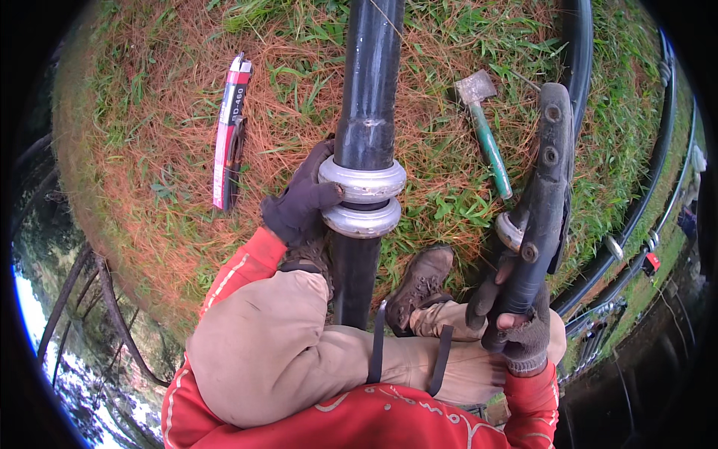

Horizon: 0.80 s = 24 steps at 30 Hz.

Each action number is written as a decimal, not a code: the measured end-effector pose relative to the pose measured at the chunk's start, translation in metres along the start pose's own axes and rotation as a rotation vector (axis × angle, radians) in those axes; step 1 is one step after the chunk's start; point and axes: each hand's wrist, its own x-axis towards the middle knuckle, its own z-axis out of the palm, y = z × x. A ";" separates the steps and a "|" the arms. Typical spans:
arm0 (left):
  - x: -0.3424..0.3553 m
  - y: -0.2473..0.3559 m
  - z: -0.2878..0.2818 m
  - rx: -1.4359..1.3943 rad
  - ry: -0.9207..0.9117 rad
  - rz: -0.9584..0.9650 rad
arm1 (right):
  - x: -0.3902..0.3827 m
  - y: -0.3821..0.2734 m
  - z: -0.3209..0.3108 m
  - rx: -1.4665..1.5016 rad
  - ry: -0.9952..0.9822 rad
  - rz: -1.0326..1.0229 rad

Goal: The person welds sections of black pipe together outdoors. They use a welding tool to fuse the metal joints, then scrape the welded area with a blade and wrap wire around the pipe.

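A black pipe runs up the middle, with a silver ring around it. Just below is a second silver ring, a narrow dark gap between them. My left hand, in a dark glove, is closed on the pipe from the left, its thumb against the upper ring. On the right, my right hand, in a worn grey glove with bare fingertips, grips the handle of a dark grey hand-held welding shield. The shield appears nearly edge-on, with several rivets along its strip.
On grass and dry needles at left lies a slim red-white-black box, a dark tool on its edge. A green-handled tool with a flat metal head lies right of the pipe. More black pipes run along the right. My boot stands beside the pipe.
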 end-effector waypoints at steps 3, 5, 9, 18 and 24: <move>0.003 0.003 0.000 0.006 0.020 0.010 | 0.002 -0.005 -0.008 -0.140 0.010 0.089; 0.003 0.004 0.000 0.012 0.043 -0.003 | 0.001 -0.004 -0.008 -0.356 0.021 0.055; 0.003 0.007 0.004 0.030 0.107 -0.016 | 0.000 -0.003 -0.001 -0.840 0.013 -0.173; 0.017 0.010 0.001 0.076 0.104 0.070 | 0.003 -0.008 0.011 -0.614 0.125 0.111; 0.018 0.009 -0.001 0.100 0.106 0.076 | 0.003 -0.007 0.008 -0.688 0.092 0.148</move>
